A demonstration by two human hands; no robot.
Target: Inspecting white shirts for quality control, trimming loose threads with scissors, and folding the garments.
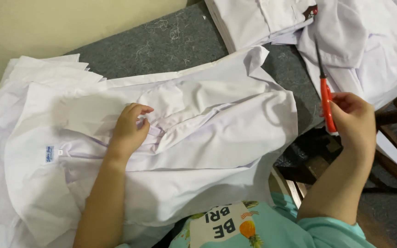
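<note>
A grey felt-covered bench is seen under everything. A big white shirt is spread across it, on top of a pile of more white cloth. The shirt looks light, soft and floppy, so it is best taken by a fold or an edge. More white shirts are heaped at the far right. No boxes or bins are seen. The left hand is pressed on the shirt, with the fingers curled into a fold near the middle. Orange-handled scissors are gripped in the right hand, tips pointing away, well apart from the shirt.
</note>
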